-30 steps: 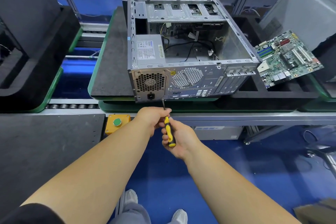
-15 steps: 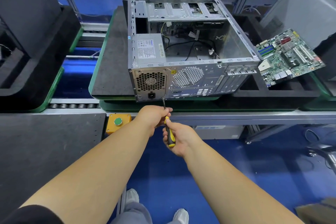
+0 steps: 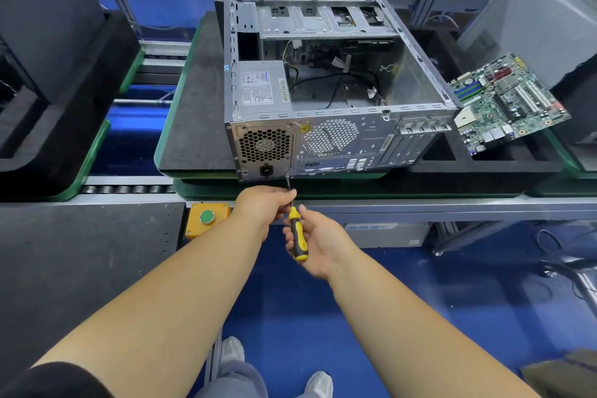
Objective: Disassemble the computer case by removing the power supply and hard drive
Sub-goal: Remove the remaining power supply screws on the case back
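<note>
Right hand (image 3: pixel 318 241) grips the yellow-and-black screwdriver (image 3: pixel 298 233) by its handle; left hand (image 3: pixel 263 205) pinches the shaft, tip at the lower right corner of the power supply (image 3: pixel 263 97), which sits in the near-left corner of the open computer case (image 3: pixel 326 90) on the foam-topped pallet (image 3: pixel 193 113). That metal box looks heavy and rigid, best lifted by its sides. Compared with a second ago, both hands sit almost unchanged.
</note>
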Available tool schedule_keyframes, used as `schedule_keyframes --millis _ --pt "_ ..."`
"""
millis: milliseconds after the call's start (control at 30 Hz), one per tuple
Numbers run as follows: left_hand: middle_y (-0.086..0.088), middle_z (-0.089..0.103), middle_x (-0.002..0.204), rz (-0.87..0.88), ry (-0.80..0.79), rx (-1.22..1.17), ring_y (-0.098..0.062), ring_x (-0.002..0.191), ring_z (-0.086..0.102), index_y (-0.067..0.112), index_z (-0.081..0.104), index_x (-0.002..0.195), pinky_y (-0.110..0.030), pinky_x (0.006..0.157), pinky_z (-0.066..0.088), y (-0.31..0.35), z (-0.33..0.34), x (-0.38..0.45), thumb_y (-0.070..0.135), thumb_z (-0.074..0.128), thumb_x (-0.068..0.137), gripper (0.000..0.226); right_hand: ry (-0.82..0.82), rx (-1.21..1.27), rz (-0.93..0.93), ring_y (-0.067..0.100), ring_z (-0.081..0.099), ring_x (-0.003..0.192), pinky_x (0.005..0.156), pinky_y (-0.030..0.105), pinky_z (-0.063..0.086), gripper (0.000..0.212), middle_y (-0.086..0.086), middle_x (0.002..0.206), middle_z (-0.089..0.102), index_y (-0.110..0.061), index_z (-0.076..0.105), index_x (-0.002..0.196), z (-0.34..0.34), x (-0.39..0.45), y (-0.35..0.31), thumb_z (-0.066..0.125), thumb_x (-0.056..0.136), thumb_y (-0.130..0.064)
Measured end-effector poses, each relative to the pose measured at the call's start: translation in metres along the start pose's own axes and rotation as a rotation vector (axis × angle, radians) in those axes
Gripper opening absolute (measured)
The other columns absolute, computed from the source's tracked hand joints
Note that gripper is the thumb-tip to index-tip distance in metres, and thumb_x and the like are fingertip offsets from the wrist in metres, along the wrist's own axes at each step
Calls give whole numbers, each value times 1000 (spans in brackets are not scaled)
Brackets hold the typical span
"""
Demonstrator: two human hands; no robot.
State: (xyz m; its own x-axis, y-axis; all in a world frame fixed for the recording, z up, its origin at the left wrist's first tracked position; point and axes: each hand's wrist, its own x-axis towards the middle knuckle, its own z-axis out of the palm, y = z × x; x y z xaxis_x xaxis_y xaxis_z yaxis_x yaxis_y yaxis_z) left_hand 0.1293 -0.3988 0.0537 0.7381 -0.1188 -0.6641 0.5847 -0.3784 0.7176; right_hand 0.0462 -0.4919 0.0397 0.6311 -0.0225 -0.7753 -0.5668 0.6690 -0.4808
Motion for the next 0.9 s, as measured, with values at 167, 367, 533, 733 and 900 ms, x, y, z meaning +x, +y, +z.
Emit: schedule_keyframes --millis 167,367,533,733,900 --pt "0 59 73 -33 -14 29 -13 72 54 19 63 76 -32 84 48 3 3 5 27 61 96 22 16 -60 -23 13 64 57 50 24 54 33 7 74 72 -1 74 98 -4 3 -1 56 100 -29" --pt "4 61 71 -62 12 -9 -8 62 51 22 68 76 -20 63 43 0 4 7 31 62 96 23 137 -103 -18 12 63 52 52 24 54 28 4 63 70 -4 74 92 -1 8 3 76 86 -32" --pt "2 61 76 -42 -4 -38 -9 64 51 24 66 76 -21 64 45 3 3 3 26 59 98 23 67 -9 -6 13 62 53 52 26 53 34 5 65 68 -3 72 98 0 6 6 71 89 -35" --pt "-2 59 72 -1 -25 -89 -13 62 53 17 68 79 -33 82 52 0 2 -4 21 60 97 20 -52 29 60 11 57 54 48 22 48 44 6 78 70 -3 71 108 -3 2 4 45 103 -38" --pt "-7 58 80 -16 -45 -125 -14 63 50 13 66 87 -34 86 50 6 1 -12 17 56 99 16 -7 54 70 10 52 48 43 21 43 36 3 72 67 -5 72 103 1 4 5 50 102 -34"
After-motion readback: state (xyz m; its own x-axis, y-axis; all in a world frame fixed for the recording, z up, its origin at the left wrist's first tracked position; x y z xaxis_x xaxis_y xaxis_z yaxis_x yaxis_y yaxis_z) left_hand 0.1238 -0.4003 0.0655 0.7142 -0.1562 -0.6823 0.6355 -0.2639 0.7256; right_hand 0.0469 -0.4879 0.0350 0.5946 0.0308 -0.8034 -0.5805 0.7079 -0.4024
